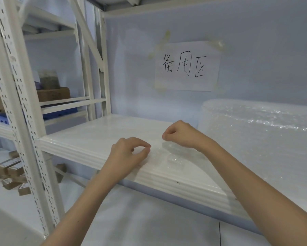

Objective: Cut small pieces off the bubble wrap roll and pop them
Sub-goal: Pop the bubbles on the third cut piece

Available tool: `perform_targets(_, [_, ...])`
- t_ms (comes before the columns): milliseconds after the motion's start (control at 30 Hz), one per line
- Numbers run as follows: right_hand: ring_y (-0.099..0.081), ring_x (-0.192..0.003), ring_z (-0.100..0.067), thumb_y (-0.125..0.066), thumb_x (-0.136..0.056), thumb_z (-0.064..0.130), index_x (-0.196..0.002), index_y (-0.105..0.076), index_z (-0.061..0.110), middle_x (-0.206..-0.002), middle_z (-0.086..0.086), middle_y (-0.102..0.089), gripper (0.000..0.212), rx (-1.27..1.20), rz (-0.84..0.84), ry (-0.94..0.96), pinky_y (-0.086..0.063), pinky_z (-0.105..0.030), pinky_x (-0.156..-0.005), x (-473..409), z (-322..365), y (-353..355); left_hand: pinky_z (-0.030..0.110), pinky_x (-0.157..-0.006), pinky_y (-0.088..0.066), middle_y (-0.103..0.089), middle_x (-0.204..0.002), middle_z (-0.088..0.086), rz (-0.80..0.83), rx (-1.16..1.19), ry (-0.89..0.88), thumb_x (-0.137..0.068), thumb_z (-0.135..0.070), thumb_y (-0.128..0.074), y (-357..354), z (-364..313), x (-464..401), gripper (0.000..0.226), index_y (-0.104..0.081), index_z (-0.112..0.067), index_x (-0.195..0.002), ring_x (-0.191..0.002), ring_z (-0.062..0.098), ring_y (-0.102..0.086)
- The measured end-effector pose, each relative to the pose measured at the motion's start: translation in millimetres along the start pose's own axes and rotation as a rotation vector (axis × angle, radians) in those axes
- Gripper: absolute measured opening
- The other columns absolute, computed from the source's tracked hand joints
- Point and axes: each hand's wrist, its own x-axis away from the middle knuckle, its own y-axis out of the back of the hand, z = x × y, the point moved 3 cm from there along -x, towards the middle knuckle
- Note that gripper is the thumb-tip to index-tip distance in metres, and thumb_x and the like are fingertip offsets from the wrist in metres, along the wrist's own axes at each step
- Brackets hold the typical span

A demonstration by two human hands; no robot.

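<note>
A small clear piece of bubble wrap [168, 157] lies flat on the white shelf [99, 137], near its front edge. My left hand [129, 153] pinches the piece's left edge between thumb and forefinger. My right hand [179, 134] is curled above the piece's far edge, fingertips pinched together on it. The big bubble wrap roll [262, 139] lies on the shelf to the right, just behind my right forearm.
A paper sign [186, 66] with handwritten characters is taped to the back wall. White rack uprights [23, 96] stand at the left, with cardboard boxes [53, 94] on a neighbouring shelf and small boxes [12, 176] on the floor below.
</note>
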Motion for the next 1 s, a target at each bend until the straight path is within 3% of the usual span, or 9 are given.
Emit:
perform_targets(100, [-0.057,-0.073,-0.016,-0.067,-0.085,0.037,-0.079,-0.073,0.01,-0.079,0.0,-0.067,0.028,0.082,0.13,-0.044,-0.042,-0.027,-0.064,1,-6,-10,0.033,-0.096,-0.039,-0.072,-0.103,-0.022,0.049,-0.041,-0.046,-0.088,-0.03,-0.065,-15,-3,8,0.014,-0.078,-0.034,-0.091,-0.09,0.0,-0.049])
perform_targets(167, [-0.059,-0.077,-0.02,-0.067,-0.084,0.041,-0.08,-0.073,0.006,-0.088,-0.007,-0.073,0.036,0.123,0.167,-0.05,-0.044,-0.03,-0.068,-2,-6,-16,0.037,-0.099,-0.036,-0.069,-0.099,-0.026,0.071,-0.042,-0.031,-0.085,-0.038,-0.063,-20,-1,12,0.015,-0.077,-0.037,-0.089,-0.094,0.009,-0.048])
perform_targets(233, [-0.06,-0.08,-0.021,-0.066,-0.084,0.041,-0.087,-0.074,0.002,-0.096,-0.011,-0.075,0.041,0.144,0.185,-0.052,-0.045,-0.031,-0.071,-4,-4,-19,0.033,-0.096,-0.033,-0.065,-0.094,-0.034,0.066,-0.05,-0.036,-0.081,-0.044,-0.057,-21,0,14,0.022,-0.077,-0.04,-0.089,-0.094,0.01,-0.048])
perform_targets(300, [-0.059,-0.078,-0.019,-0.067,-0.084,0.038,-0.089,-0.074,0.0,-0.092,-0.009,-0.074,0.039,0.151,0.207,-0.04,-0.045,-0.03,-0.071,-5,0,-20,0.026,-0.09,-0.029,-0.063,-0.092,-0.037,0.051,-0.065,-0.042,-0.083,-0.042,-0.059,-21,0,15,0.019,-0.077,-0.04,-0.089,-0.094,0.01,-0.047])
perform_targets(433, [-0.067,-0.091,-0.02,-0.071,-0.081,0.028,-0.09,-0.076,0.007,-0.099,-0.005,-0.076,0.024,0.152,0.235,-0.01,-0.052,-0.034,-0.082,-6,2,-21,0.014,-0.089,-0.023,-0.068,-0.097,-0.031,0.053,-0.077,-0.052,-0.088,-0.032,-0.064,-21,0,15,0.014,-0.076,-0.039,-0.088,-0.093,0.009,-0.044])
perform_targets(733, [-0.059,-0.063,-0.013,-0.075,-0.077,0.022,-0.084,-0.075,0.004,-0.071,-0.003,-0.069,0.019,0.009,0.239,0.007,-0.05,-0.029,-0.069,-11,1,-28,0.014,-0.09,-0.023,-0.067,-0.095,-0.034,0.039,-0.078,-0.062,-0.089,-0.033,-0.063,-16,5,17,0.015,-0.076,-0.038,-0.084,-0.096,0.004,-0.042])
perform_targets(833, [-0.058,-0.059,-0.011,-0.075,-0.076,0.025,-0.083,-0.075,0.006,-0.062,0.002,-0.066,0.02,-0.001,0.23,-0.001,-0.048,-0.027,-0.065,-11,-1,-31,0.015,-0.089,-0.023,-0.066,-0.092,-0.039,0.031,-0.059,-0.052,-0.084,-0.045,-0.058,-15,10,19,0.019,-0.076,-0.041,-0.086,-0.098,-0.002,-0.04])
perform_targets(933, [-0.058,-0.064,-0.012,-0.074,-0.079,0.031,-0.083,-0.074,0.008,-0.065,0.005,-0.065,0.023,0.016,0.224,-0.019,-0.047,-0.027,-0.066,-10,-2,-32,0.017,-0.09,-0.026,-0.061,-0.097,-0.047,0.023,-0.04,-0.053,-0.075,-0.058,-0.045,-13,12,20,0.034,-0.074,-0.044,-0.085,-0.097,-0.004,-0.04])
perform_targets(1000, [-0.058,-0.069,-0.014,-0.07,-0.082,0.038,-0.081,-0.072,0.011,-0.074,0.003,-0.066,0.027,0.024,0.175,-0.028,-0.047,-0.029,-0.068,-9,-1,-28,0.023,-0.092,-0.031,-0.057,-0.097,-0.053,0.009,0.002,-0.031,-0.073,-0.061,-0.042,-11,10,19,0.032,-0.071,-0.05,-0.083,-0.098,-0.004,-0.04])
